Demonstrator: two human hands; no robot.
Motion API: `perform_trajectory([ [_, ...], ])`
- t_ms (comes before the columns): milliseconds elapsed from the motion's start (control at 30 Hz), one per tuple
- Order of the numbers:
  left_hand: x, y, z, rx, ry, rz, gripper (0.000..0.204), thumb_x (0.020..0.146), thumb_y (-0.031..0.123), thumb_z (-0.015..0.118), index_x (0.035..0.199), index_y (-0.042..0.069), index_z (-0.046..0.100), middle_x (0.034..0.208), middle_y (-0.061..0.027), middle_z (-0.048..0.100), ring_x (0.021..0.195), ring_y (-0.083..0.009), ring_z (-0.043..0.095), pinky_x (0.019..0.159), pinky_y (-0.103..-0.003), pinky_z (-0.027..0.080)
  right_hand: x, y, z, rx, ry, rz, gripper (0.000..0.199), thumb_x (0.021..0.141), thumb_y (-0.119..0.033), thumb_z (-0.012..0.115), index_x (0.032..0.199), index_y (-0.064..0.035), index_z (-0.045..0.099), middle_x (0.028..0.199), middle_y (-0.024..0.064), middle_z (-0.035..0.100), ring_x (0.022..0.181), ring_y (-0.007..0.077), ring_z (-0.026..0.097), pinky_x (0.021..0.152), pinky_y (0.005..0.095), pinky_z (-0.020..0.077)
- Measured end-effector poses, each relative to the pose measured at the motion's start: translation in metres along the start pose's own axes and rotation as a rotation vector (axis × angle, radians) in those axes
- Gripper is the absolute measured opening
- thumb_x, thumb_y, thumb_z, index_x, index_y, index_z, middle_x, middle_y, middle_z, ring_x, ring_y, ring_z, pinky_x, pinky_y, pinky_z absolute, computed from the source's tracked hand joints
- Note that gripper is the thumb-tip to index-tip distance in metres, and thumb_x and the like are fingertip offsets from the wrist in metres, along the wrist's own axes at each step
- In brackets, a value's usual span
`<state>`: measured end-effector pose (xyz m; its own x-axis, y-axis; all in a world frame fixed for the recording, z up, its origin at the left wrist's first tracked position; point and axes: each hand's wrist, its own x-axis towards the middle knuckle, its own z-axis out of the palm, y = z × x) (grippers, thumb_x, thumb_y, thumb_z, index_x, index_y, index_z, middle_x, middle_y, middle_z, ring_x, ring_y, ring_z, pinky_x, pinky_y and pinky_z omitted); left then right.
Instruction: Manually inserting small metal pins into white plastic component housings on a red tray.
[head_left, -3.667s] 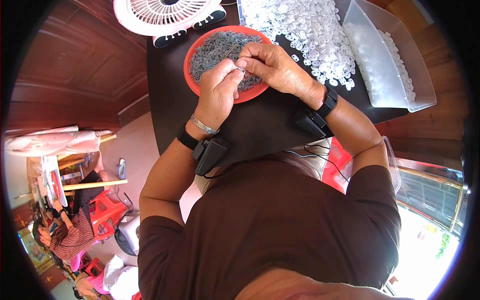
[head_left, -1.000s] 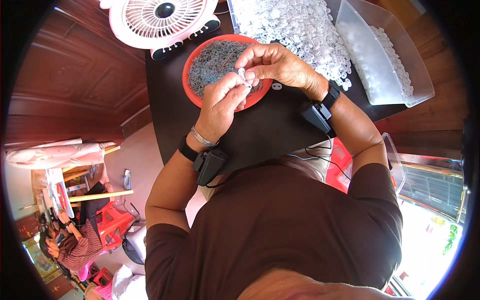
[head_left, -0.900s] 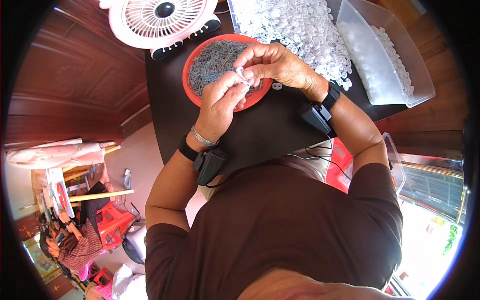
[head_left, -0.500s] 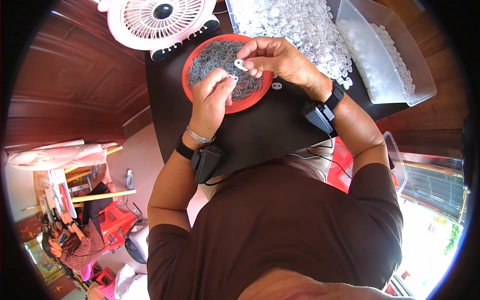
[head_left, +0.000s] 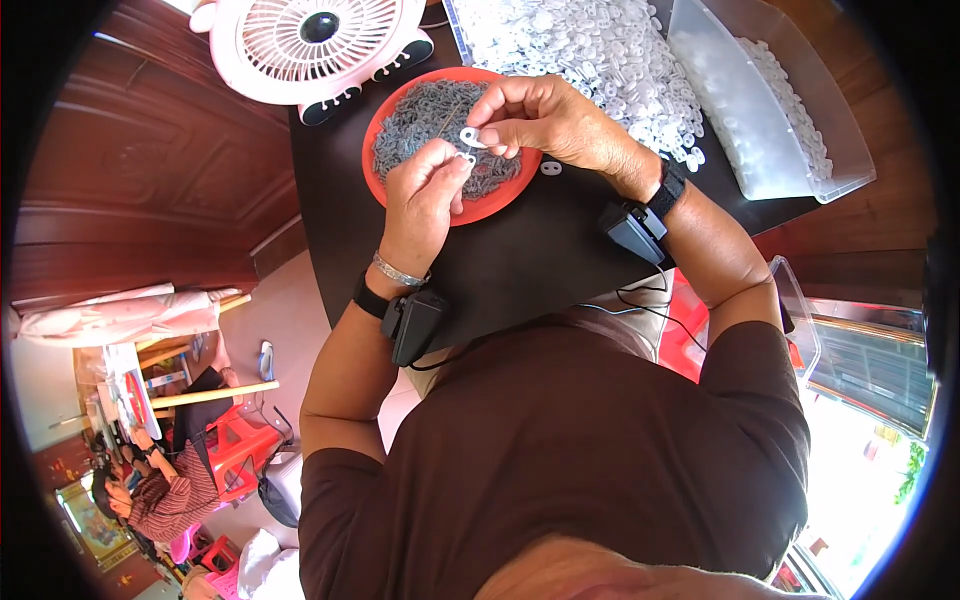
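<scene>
I see the left hand (head_left: 420,195) and right hand (head_left: 560,125) pinch white pieces (head_left: 471,138) over a round bowl (head_left: 500,203) of gray bits (head_left: 408,118).

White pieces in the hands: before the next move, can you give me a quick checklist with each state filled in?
1. Right hand grips its oval white piece: ok, pinched at the fingertips.
2. Left hand grips its small white piece: ok, between thumb and fingers.
3. Two held pieces linked: cannot tell, the gap between them is too small to read.
4. Red bowl of grey pieces on the table: ok, both hands partly in front of it.
5. No stray pieces beside the bowl: not ok, a loose white piece lies to its right.
6. Pink fan apart from both hands: ok.
</scene>
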<state>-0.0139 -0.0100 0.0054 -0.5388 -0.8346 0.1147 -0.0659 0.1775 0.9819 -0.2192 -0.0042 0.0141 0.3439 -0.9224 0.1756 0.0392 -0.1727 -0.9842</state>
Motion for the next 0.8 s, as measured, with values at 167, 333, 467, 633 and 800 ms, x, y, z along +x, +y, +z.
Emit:
perform_trajectory([
  [167,0.000,-0.001,0.000,-0.012,-0.009,0.005,0.020,0.091,0.013,0.050,0.074,0.003,0.051,0.060,0.0006,0.047,0.054,-0.0060,0.043,0.051,-0.020,0.034,-0.001,-0.004,0.003,-0.028,-0.009,0.019,0.014,0.086,-0.007,0.064,0.098,-0.0007,0.064,0.082,0.0007,0.063,0.073,0.0065,0.056,0.068,0.0211,0.0476],
  [333,0.000,-0.001,0.001,-0.002,-0.009,-0.003,0.020,0.092,0.013,0.049,0.074,0.003,0.051,0.060,0.0006,0.047,0.054,-0.0059,0.043,0.051,-0.020,0.034,-0.002,-0.005,0.005,-0.063,-0.012,0.029,0.012,0.087,-0.005,0.063,0.098,-0.0002,0.063,0.083,0.0004,0.062,0.074,0.0056,0.055,0.069,0.0207,0.0474],
  [467,0.000,-0.002,0.000,0.006,0.002,0.001,0.021,0.092,0.013,0.049,0.074,0.003,0.050,0.060,0.0004,0.047,0.054,-0.0058,0.042,0.051,-0.020,0.035,-0.004,-0.009,0.010,-0.184,-0.024,-0.016,0.013,0.086,-0.007,0.064,0.098,-0.0008,0.063,0.083,-0.0006,0.062,0.075,0.0052,0.055,0.070,0.0208,0.0473],
  [633,-0.002,-0.002,0.002,-0.014,0.011,0.007,0.018,0.092,0.014,0.048,0.078,0.003,0.052,0.063,0.0007,0.048,0.055,-0.0057,0.043,0.051,-0.020,0.036,-0.004,-0.006,0.015,-0.154,-0.034,-0.066,0.015,0.084,-0.006,0.066,0.098,-0.0015,0.062,0.084,-0.0011,0.062,0.077,0.0060,0.057,0.072,0.0216,0.0477],
  [800,-0.002,-0.002,0.003,-0.110,0.015,-0.037,0.017,0.093,0.015,0.046,0.084,0.002,0.055,0.065,0.0008,0.049,0.056,-0.0063,0.045,0.052,-0.020,0.037,-0.006,-0.011,0.020,-0.328,0.016,-0.095,0.021,0.080,-0.005,0.071,0.097,-0.0038,0.060,0.082,-0.0005,0.061,0.077,0.0068,0.058,0.071,0.0223,0.0485],
])
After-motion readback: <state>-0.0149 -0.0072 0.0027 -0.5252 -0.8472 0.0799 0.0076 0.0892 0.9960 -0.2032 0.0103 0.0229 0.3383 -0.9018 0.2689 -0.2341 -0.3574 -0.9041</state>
